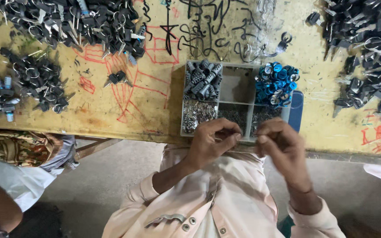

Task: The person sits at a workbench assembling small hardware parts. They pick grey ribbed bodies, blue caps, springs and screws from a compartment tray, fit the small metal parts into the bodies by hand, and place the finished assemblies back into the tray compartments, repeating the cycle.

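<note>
Hands [248, 141] (pinched part hidden) over tray [237, 88]

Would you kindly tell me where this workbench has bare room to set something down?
Bare yellow top lies between the parts tray and the right-hand key pile, and left of the tray below the upper-left key pile. Both piles are crowded.

Two hands, left [210, 141] and right [283, 145]; one divided tray [237, 94] with six compartments; four heaps of dark keys [71, 22]; one worktop [111, 101].
</note>
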